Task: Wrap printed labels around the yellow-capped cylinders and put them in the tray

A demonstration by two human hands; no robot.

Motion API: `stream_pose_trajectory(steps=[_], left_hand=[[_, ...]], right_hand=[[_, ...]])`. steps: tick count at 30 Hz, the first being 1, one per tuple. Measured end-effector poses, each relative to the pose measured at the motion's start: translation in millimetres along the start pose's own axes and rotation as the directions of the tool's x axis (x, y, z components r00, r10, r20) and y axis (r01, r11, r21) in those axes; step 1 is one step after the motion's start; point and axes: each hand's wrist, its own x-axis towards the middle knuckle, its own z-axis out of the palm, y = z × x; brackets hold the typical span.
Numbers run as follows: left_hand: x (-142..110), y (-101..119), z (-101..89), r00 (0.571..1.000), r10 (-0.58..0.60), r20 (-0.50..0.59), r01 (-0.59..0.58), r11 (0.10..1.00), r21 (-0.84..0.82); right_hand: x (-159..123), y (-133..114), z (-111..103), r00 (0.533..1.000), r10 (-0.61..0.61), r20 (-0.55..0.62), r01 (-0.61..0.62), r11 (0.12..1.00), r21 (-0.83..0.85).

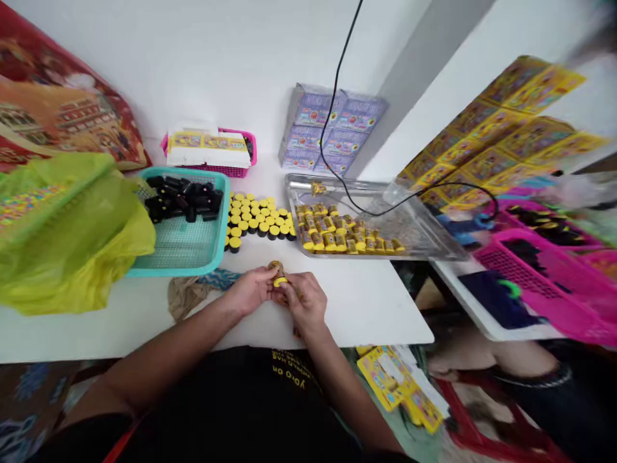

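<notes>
My left hand (251, 289) and my right hand (307, 299) meet above the white table near its front edge. Between their fingers is a small yellow-ended cylinder (280, 281) with a printed wrap, and both hands are closed on it. What else my right palm may hold is hidden. Just beyond them, small black cylinders with yellow tops (263, 218) stand in a cluster. To their right, similar wrapped cylinders (332, 233) lie in rows inside a metal tray (357, 255). A teal basket (178, 265) at the left holds black cylinders (183, 198).
A brown and blue cloth (193, 292) lies left of my hands. A yellow-green plastic bag (96, 238) overlaps the basket. A black cable (332, 96) hangs over the tray. Purple boxes (328, 128) stand by the wall. Pink baskets (544, 276) and another person's leg (491, 354) are at the right.
</notes>
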Motion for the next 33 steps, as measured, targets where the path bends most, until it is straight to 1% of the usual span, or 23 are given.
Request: stream_pose_trajectory(steps=[3,6,8,12,16,18,21,23,28,33], left_hand=[[3,-1,-3.7,0.994,-0.003,-0.107,0.004,1.000,0.006],[4,-2,-5.0,0.979,0.028,-0.203,-0.023,0.999,0.027],[5,-3,-4.8,0.975,0.043,-0.219,-0.035,0.999,0.040],[5,-3,-4.9,0.979,0.100,-0.177,-0.092,0.994,0.053],[4,-1,-5.1,0.984,0.154,-0.090,-0.146,0.985,0.090],[3,0,-4.4,0.988,0.147,-0.040,-0.142,0.983,0.116],[0,2,-2.9,0.994,0.114,0.000,-0.112,0.984,0.140],[-1,2,-2.3,0.995,0.095,0.018,-0.097,0.984,0.152],[-2,3,-3.1,0.995,0.064,0.077,-0.076,0.982,0.175],[-3,4,-5.0,0.994,0.042,0.102,-0.060,0.983,0.173]], right_hand=[[-4,3,-1,0.997,-0.067,0.026,0.068,0.996,-0.051],[-6,3,-2,0.995,-0.093,0.027,0.094,0.995,-0.045],[-7,1,-1,0.996,-0.084,0.013,0.084,0.996,-0.012],[-8,-4,-1,0.998,-0.055,-0.013,0.056,0.998,0.033],[-4,-8,-5,0.998,0.060,0.011,-0.061,0.995,0.083],[1,-10,-9,0.993,0.098,0.062,-0.104,0.989,0.106],[6,-11,-14,0.981,0.117,0.154,-0.140,0.979,0.148],[9,-12,-16,0.975,0.133,0.179,-0.164,0.972,0.166],[10,-14,-17,0.971,0.158,0.178,-0.194,0.960,0.204],[11,-18,-18,0.981,0.120,0.154,-0.149,0.969,0.196]])
